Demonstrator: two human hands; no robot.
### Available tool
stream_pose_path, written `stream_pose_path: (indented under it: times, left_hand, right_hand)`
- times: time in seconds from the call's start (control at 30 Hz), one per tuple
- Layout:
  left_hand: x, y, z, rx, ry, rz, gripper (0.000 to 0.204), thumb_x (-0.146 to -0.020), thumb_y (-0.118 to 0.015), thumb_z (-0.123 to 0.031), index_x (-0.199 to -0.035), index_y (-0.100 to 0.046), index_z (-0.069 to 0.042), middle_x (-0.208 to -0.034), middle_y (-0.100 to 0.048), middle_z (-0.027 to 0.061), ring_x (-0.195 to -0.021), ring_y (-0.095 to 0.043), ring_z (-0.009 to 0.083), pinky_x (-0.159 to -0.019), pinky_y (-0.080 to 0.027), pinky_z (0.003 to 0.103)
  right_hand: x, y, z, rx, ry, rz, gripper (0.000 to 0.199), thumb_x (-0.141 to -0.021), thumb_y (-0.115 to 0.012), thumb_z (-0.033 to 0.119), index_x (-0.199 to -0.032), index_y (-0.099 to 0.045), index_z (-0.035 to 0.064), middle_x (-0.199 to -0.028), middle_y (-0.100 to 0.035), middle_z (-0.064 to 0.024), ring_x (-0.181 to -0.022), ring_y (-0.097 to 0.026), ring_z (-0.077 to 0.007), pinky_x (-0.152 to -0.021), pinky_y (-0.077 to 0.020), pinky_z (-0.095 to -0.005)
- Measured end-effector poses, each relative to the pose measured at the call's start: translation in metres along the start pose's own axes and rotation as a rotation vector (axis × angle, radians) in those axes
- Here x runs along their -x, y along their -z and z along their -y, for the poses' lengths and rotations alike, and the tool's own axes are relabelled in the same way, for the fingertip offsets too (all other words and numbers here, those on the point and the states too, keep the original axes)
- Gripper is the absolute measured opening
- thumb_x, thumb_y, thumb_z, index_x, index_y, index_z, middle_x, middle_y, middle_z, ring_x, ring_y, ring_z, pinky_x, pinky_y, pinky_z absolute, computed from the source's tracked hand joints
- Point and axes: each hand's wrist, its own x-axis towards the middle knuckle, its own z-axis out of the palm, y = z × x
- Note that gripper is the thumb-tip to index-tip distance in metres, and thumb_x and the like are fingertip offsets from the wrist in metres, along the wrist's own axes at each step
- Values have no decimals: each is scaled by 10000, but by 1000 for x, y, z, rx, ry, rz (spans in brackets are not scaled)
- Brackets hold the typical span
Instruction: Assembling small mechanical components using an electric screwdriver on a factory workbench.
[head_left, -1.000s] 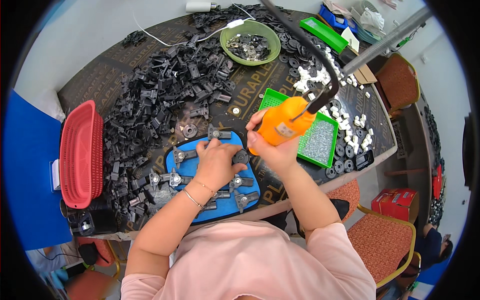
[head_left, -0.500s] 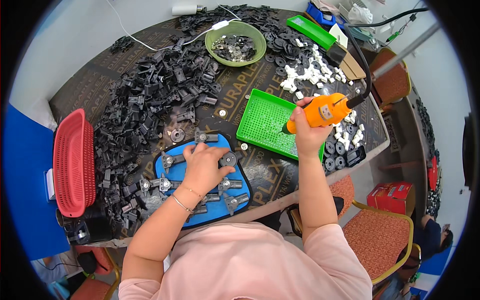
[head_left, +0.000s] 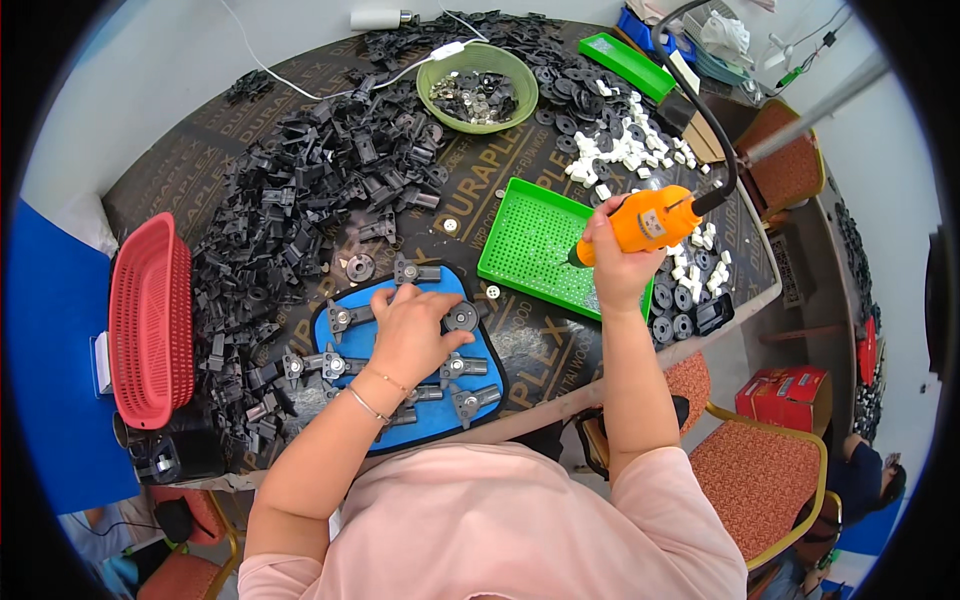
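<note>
My left hand [head_left: 415,335] is palm down, fingers [head_left: 405,297] spread and pressed flat, wrist straight, forearm running in from lower left. My right hand [head_left: 612,262] is raised off to the right, fingers wrapped tight in a fist grip, elbow bent, forearm nearly vertical.

We see an orange power screwdriver [head_left: 650,222] with a black cable, above a bright green perforated tray [head_left: 540,245]. The mat [head_left: 400,300] is blue, carrying grey-black parts. The bench [head_left: 300,90] is dark brown with pale lettering. A red slatted basket [head_left: 150,320], an olive-green bowl [head_left: 478,62], white small pieces [head_left: 620,155], our pink shirt [head_left: 480,530].
</note>
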Motion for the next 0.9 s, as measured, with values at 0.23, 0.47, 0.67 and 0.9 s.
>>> stream_pose_path:
  times: [0.23, 0.47, 0.67, 0.9]
  left_hand:
    - [-2, 2, 0, 31, 9, 26, 436, -645, -794, -316, -1022, -688, -122, -940, -688, 31, -955, -541, 208, -948, -251, 463]
    - [-2, 4, -2, 6, 26, 52, 429, -641, -797, -319, -1021, -688, -153, -923, -683, 13, -957, -540, 207, -947, -253, 472]
    - [-1, 0, 1, -13, 14, 36, 387, -639, -799, -314, -977, -686, -163, -919, -679, -7, -956, -540, 212, -939, -262, 486]
    - [-1, -5, 4, -21, 11, -11, 341, -647, -795, -303, -936, -681, -160, -912, -678, -13, -950, -540, 212, -936, -268, 487]
  right_hand:
    - [14, -27, 30, -137, 19, -26, 270, -785, -559, -102, -1019, -476, 2, -847, -560, -112, -623, -566, -149, -572, -482, -261]
    - [56, -76, 31, -279, -59, 260, 295, -778, -576, -107, -1037, -474, -8, -896, -556, -124, -643, -577, -145, -577, -498, -261]
    - [61, -86, 28, -264, -132, 326, 272, -781, -605, -90, -1016, -489, -17, -902, -555, -116, -649, -573, -120, -571, -497, -238]
    - [64, -87, 21, -226, -144, 394, 218, -767, -596, -90, -936, -489, -4, -855, -527, -82, -673, -568, -115, -574, -486, -228]
